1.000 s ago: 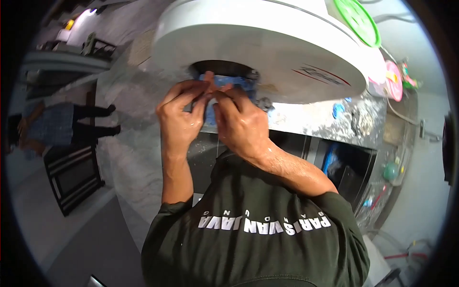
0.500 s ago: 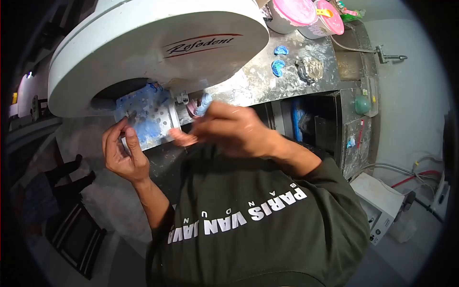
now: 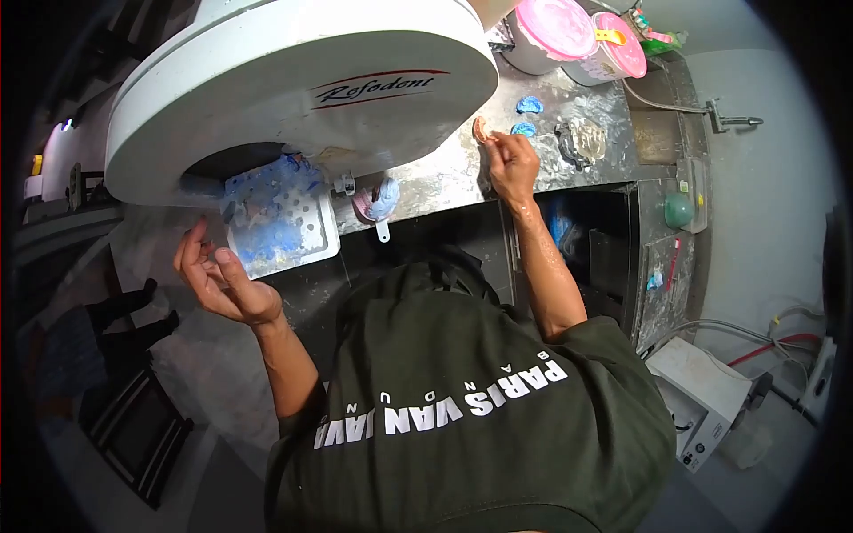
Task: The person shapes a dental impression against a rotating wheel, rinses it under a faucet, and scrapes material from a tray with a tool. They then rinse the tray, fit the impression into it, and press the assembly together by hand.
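My right hand [image 3: 514, 169] is over the bench, its fingertips pinching the near end of an orange-brown, curved dental cast [image 3: 481, 130]. Right beside those fingers lies a blue arch-shaped piece [image 3: 522, 130], partly covered by the hand. A second blue arch-shaped piece [image 3: 530, 105] sits just beyond it. My left hand [image 3: 233, 282] is raised in front of the white machine, fingers apart and nothing in them. Close to it is the machine's perforated white tray [image 3: 313, 235], stained with blue material. An impression tray with blue and pink material [image 3: 379, 202] rests at the bench edge.
The large white machine housing [image 3: 293, 98] overhangs the left of the bench [image 3: 449, 173]. At the back stand two tubs with pink lids [image 3: 556, 25]. A lumpy grey and cream mass [image 3: 582, 142] lies to the right. A green ball-like object [image 3: 678, 209] sits farther right.
My right hand has carried the orange-brown cast from near the machine's tray rightward and away onto the bench. My left hand has drawn slightly back from the tray, its fingers spreading.
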`<state>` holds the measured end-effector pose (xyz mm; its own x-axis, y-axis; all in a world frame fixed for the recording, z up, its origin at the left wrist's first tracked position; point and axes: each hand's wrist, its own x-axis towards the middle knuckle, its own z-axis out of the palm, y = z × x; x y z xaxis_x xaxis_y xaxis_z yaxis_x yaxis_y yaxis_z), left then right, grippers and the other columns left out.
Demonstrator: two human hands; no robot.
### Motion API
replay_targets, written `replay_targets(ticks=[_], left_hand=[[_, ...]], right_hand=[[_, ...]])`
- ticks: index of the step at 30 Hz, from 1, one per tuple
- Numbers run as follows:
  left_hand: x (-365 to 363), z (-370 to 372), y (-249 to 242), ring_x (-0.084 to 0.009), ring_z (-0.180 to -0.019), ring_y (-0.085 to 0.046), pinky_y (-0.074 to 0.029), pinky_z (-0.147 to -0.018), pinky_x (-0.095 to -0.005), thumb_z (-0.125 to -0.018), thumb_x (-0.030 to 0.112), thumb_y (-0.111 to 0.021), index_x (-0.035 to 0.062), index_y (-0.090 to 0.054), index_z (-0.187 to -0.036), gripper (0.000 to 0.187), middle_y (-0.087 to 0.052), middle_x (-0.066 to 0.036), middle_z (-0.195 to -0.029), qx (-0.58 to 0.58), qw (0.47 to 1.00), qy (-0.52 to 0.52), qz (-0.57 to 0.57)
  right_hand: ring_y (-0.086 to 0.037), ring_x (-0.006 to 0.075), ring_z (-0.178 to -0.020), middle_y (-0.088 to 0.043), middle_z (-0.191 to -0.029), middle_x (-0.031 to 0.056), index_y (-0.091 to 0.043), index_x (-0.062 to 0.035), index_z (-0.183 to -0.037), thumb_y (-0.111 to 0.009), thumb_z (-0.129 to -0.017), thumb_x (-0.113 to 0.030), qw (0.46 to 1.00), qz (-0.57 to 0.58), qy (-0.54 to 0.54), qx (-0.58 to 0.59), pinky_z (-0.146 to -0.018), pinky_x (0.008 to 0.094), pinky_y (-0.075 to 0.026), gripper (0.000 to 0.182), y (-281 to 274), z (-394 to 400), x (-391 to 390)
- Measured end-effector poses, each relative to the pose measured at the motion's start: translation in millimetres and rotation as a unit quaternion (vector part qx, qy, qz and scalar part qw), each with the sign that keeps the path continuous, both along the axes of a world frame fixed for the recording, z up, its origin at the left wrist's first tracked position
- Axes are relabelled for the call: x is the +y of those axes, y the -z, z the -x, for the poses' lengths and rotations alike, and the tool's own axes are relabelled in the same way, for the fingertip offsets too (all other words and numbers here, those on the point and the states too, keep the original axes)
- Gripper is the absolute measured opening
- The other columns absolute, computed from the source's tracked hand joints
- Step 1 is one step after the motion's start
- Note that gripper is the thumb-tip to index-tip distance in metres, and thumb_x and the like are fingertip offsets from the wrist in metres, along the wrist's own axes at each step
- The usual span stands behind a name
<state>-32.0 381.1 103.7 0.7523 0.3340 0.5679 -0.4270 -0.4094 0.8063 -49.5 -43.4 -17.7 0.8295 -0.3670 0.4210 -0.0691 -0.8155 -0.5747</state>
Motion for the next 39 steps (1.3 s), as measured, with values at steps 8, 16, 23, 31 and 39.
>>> replay_targets(ticks=[8,16,23,31,39], left_hand=[[-4.1,-2.7,-4.4,-0.0165,-0.097,-0.050,-0.039,-0.088,-0.0322,-0.096,0.023,-0.056,-0.0081,-0.061,-0.126,0.043,-0.055,-0.015,-0.126,0.006,0.999,0.020,0.032],[-0.4,-5.0,-6.2,-0.0145,-0.092,-0.054,-0.042,-0.082,-0.0285,-0.100,0.016,-0.055,-0.0071,-0.065,-0.122,0.034,-0.060,-0.012,-0.120,-0.005,0.999,0.011,-0.034],[1.3,-5.8,-6.7,-0.0167,-0.089,-0.056,-0.043,-0.082,-0.0297,-0.099,0.014,-0.056,-0.0064,-0.066,-0.119,0.031,-0.061,-0.013,-0.119,-0.006,0.999,0.013,-0.046],[-3.3,-1.8,-25.0,-0.0245,-0.089,-0.064,-0.050,-0.080,-0.0344,-0.086,0.008,-0.074,-0.0019,-0.073,-0.094,0.013,-0.068,-0.013,-0.094,0.040,0.995,0.042,-0.087],[-5.4,-9.1,-18.0,-0.0245,-0.089,-0.065,-0.050,-0.081,-0.0370,-0.074,0.009,-0.083,0.0095,-0.077,-0.087,0.015,-0.072,-0.003,-0.091,0.048,0.989,0.024,-0.139]], right_hand=[[-0.060,0.0399,-0.103,-0.064,-0.102,0.0212,-0.075,0.0040,-0.106,-0.080,-0.083,-0.022,0.973,0.131,0.154,0.112,-0.094,0.0472,-0.048,0.035,1.7,7.5,-32.4],[-0.068,0.0161,-0.081,-0.077,-0.093,0.0132,-0.073,0.0052,-0.120,-0.083,-0.088,-0.019,0.968,-0.172,0.042,0.176,-0.077,0.0308,-0.054,0.042,-60.9,22.7,-6.9],[-0.067,0.0137,-0.078,-0.074,-0.086,0.0100,-0.075,0.0065,-0.112,-0.085,-0.081,-0.005,0.844,-0.380,-0.253,0.281,-0.073,0.0286,-0.053,0.035,-176.6,33.0,104.0],[-0.064,0.0296,-0.074,-0.064,-0.085,0.0123,-0.075,-0.0023,-0.108,-0.085,-0.080,-0.018,0.935,-0.018,-0.352,0.036,-0.062,0.0412,-0.052,0.033,-166.2,-21.3,238.8],[-0.067,0.0277,-0.087,-0.069,-0.107,0.0091,-0.075,-0.0068,-0.110,-0.082,-0.079,-0.012,0.941,-0.006,-0.337,0.024,-0.070,0.0399,-0.058,0.032,-166.5,-10.8,241.6]])
